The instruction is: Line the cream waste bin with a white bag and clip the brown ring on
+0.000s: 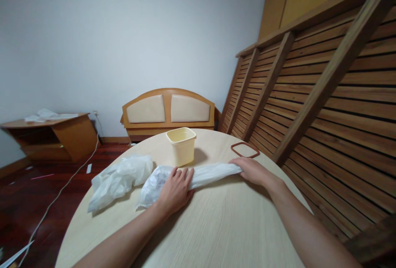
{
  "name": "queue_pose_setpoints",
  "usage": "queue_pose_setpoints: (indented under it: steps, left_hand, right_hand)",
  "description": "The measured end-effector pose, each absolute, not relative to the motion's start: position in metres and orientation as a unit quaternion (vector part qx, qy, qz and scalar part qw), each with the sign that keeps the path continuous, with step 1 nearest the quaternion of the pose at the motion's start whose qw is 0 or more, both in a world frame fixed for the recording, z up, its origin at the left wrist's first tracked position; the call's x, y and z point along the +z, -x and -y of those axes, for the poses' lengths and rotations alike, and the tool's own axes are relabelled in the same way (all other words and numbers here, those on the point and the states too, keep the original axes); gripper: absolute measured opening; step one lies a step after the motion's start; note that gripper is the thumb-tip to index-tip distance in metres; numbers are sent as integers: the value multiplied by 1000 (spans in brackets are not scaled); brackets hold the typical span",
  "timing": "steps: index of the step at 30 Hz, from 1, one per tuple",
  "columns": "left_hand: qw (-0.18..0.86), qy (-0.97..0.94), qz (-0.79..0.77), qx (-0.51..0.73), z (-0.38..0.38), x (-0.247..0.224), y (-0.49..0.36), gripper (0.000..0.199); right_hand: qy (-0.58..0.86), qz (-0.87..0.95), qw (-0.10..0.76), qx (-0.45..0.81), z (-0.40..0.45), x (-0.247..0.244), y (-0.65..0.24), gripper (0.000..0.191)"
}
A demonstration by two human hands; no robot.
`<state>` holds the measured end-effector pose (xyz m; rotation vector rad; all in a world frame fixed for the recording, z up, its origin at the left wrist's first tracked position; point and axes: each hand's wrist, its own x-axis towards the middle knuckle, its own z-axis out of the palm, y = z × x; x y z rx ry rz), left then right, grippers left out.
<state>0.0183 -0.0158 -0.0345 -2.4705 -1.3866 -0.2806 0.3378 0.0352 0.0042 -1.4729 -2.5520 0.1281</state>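
Observation:
A white translucent plastic bag (213, 174) lies stretched sideways across the table, twisted narrow in its right half and puffed out at its left end. My left hand (177, 189) grips it near the middle, fingers over the top and thumb at the near side. At the bag's right end, my right hand (252, 171) is closed on the tip. Just behind the bag stands a pale yellow plastic container (182, 150), upright and without a lid. A second crumpled plastic bag (122, 179) rests to the left, apart from both hands.
A brown rounded-square ring (245, 150) lies near the far right edge of the round table (229, 226). A slatted wooden frame (309, 107) leans along the right side. Beyond are a headboard (168, 111) and a low cabinet (71, 136); a white cable (58, 191) crosses the floor.

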Motion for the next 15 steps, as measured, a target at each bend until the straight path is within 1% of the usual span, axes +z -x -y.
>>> queue_pose_setpoints:
  steps: [2, 4, 7, 9, 11, 13, 15]
  left_hand:
    - [142, 861, 478, -101, 16, -34, -19, 63]
    - [143, 861, 477, -104, 16, -34, -20, 63]
    - [148, 860, 475, -113, 16, -36, -22, 62]
    - [145, 864, 466, -125, 16, -38, -23, 61]
    - [137, 869, 455, -136, 16, -38, -23, 59]
    - [125, 878, 440, -140, 15, -37, -24, 54]
    - [112, 890, 421, -137, 14, -36, -24, 49]
  right_hand:
    - [509, 856, 88, 24, -36, 4, -344, 54]
    - [514, 854, 83, 0, -34, 2, -341, 63]
    - [477, 873, 105, -13, -27, -3, -316, 88]
    - [416, 901, 122, 5, -21, -7, -291, 96]
    - [374, 918, 133, 28, -17, -12, -266, 102]
    - [358, 923, 129, 48, -14, -18, -249, 104]
    - [361, 921, 129, 68, -15, -25, -240, 98]
